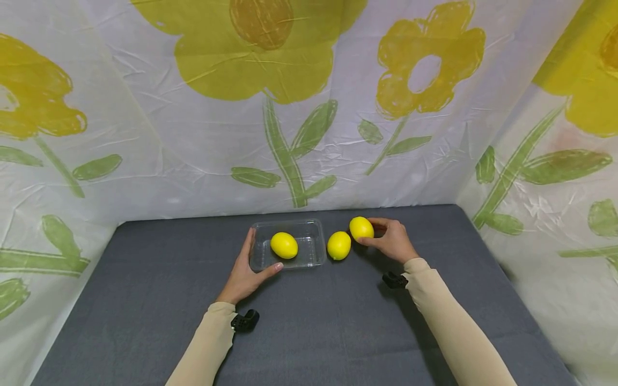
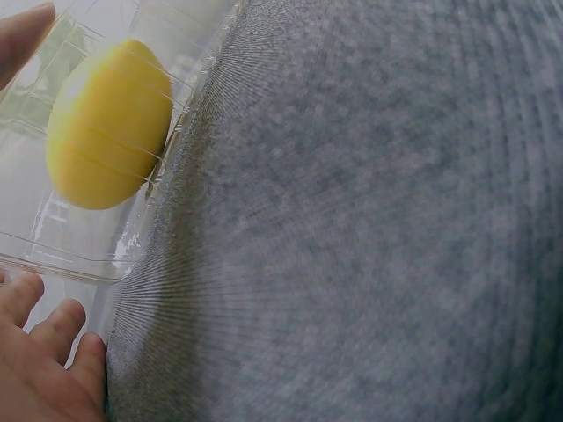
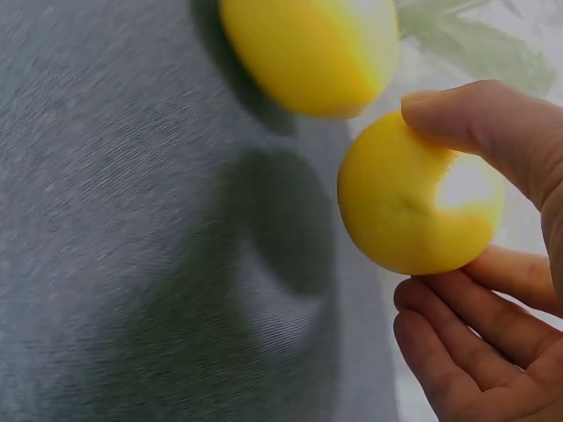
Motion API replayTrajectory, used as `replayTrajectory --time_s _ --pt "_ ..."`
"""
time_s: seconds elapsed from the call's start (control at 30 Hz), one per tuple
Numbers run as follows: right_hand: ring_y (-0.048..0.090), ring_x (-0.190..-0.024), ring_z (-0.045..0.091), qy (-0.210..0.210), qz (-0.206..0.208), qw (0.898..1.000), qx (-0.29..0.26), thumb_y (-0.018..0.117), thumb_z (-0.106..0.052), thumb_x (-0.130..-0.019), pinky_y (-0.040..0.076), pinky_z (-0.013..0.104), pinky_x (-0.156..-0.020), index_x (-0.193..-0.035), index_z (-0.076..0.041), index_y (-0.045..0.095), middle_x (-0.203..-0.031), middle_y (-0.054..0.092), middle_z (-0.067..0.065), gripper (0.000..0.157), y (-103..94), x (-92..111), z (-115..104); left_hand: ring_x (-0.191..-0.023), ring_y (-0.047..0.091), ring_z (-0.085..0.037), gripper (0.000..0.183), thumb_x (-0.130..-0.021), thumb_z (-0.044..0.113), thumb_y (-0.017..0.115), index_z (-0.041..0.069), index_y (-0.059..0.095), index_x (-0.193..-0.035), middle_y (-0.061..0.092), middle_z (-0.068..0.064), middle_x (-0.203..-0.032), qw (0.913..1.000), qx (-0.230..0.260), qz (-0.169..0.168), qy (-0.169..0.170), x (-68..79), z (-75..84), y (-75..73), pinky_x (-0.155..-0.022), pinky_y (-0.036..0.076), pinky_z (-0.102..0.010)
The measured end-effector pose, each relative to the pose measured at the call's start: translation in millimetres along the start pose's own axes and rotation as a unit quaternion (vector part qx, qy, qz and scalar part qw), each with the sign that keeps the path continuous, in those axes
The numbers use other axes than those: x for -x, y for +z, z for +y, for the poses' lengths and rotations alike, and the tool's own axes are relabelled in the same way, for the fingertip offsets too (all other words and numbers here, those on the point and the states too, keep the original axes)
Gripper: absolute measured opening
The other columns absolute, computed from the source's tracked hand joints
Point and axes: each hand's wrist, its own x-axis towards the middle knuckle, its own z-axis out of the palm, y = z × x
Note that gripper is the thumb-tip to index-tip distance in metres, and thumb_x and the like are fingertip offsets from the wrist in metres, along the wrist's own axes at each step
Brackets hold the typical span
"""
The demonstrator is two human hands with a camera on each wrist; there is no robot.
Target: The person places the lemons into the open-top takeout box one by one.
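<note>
A clear plastic container (image 1: 316,257) sits near the back of the table with one yellow lemon (image 1: 284,245) inside. At its left end is my left hand (image 1: 246,276), fingers extended along the side and thumb out at the front edge. In the left wrist view, the lemon (image 2: 110,127) shows through the container wall beside my spread fingers (image 2: 57,330). My right hand (image 1: 392,238) pinches another lemon (image 1: 361,229) between thumb and fingers. The right wrist view shows that held lemon (image 3: 418,193) end-on, above its shadow. Just left of it, a third lemon (image 1: 339,245) lies beside the container.
Dark grey cloth covers the table (image 1: 309,332). Behind it rises a white hanging sheet (image 1: 193,161) with large painted yellow flowers, continuing along both sides. A small black device (image 1: 245,320) is on the left wrist and another black device (image 1: 395,280) on the right.
</note>
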Motion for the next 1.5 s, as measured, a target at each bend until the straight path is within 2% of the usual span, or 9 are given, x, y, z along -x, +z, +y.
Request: replayTrajectory --time_s 0.13,0.33,0.5,0.73,0.9,1.13,1.37,1.5 --pt "0.065 -0.116 0.036 -0.017 0.006 1.0 -0.012 0.089 -0.026 -0.08 0.056 0.049 -0.094 -0.136 0.0 0.063 -0.131 0.065 0.019 0.067 -2.8 -1.2 -11.4 -0.154 0.012 -0.034 0.121 -0.083 0.044 0.084 0.016 0.0 -0.165 0.006 -0.005 -0.17 1.0 -0.003 -0.001 -0.002 0.3 0.6 -0.2 -0.121 0.019 -0.059" --pt "0.064 -0.119 0.036 -0.045 -0.004 0.999 -0.025 0.089 -0.025 -0.081 0.051 0.055 -0.1 -0.137 -0.002 0.062 -0.133 0.064 0.019 0.066 3.2 -2.9 -41.0 -0.154 0.012 -0.035 0.122 -0.082 0.044 0.084 0.016 0.0 -0.165 0.006 -0.006 -0.17 1.0 -0.003 0.0 -0.005 0.3 1.8 0.0 -0.121 0.019 -0.059" --pt "0.064 -0.119 0.035 -0.068 -0.023 0.997 -0.021 0.089 -0.026 -0.08 0.05 0.057 -0.101 -0.137 -0.002 0.063 -0.134 0.064 0.016 0.066 20.0 -3.6 -64.1 -0.154 0.012 -0.034 0.121 -0.082 0.044 0.085 0.016 0.0 -0.165 0.006 -0.006 -0.17 1.0 -0.002 0.001 -0.005 0.1 1.6 0.4 -0.121 0.019 -0.059" --pt "0.064 -0.118 0.032 -0.109 -0.071 0.991 -0.018 0.089 -0.025 -0.08 0.054 0.048 -0.098 -0.136 -0.002 0.063 -0.131 0.065 0.014 0.066 50.5 -7.1 -85.7 -0.154 0.012 -0.035 0.121 -0.083 0.044 0.084 0.017 -0.001 -0.165 0.006 -0.005 -0.17 1.0 -0.003 0.001 -0.002 -0.1 0.2 0.7 -0.121 0.019 -0.06" --pt "0.064 -0.118 0.03 -0.121 -0.085 0.989 -0.005 0.089 -0.026 -0.08 0.053 0.049 -0.1 -0.135 -0.002 0.064 -0.13 0.066 0.013 0.065 65.5 -13.2 -94.0 -0.154 0.013 -0.034 0.121 -0.083 0.044 0.084 0.017 0.0 -0.165 0.006 -0.005 -0.17 1.0 0.0 0.002 0.002 -0.5 -0.2 0.8 -0.121 0.019 -0.061" --pt "0.063 -0.115 0.03 -0.101 -0.105 0.989 0.016 0.089 -0.023 -0.08 0.053 0.048 -0.099 -0.135 0.0 0.064 -0.129 0.064 0.015 0.065 77.6 -18.5 -101.3 -0.155 0.012 -0.034 0.121 -0.083 0.044 0.084 0.018 -0.001 -0.165 0.006 -0.004 -0.17 1.0 0.003 -0.003 -0.002 -0.1 -0.2 0.4 -0.121 0.019 -0.06" --pt "0.063 -0.118 0.029 -0.106 -0.121 0.985 0.065 0.089 -0.025 -0.081 0.053 0.042 -0.1 -0.135 -0.002 0.064 -0.131 0.064 0.013 0.063 87.2 -21.9 -106.6 -0.154 0.011 -0.035 0.121 -0.083 0.045 0.084 0.018 -0.001 -0.165 0.006 -0.006 -0.17 1.0 0.002 -0.003 -0.004 -1.2 -0.7 0.6 -0.121 0.018 -0.061" --pt "0.061 -0.119 0.03 -0.108 -0.13 0.982 0.085 0.089 -0.026 -0.081 0.051 0.044 -0.102 -0.136 -0.002 0.064 -0.131 0.065 0.012 0.065 92.7 -22.2 -108.8 -0.155 0.011 -0.034 0.121 -0.084 0.044 0.084 0.019 -0.002 -0.165 0.005 -0.006 -0.17 1.0 0.005 -0.004 -0.001 -1.2 -0.7 0.8 -0.121 0.018 -0.059"
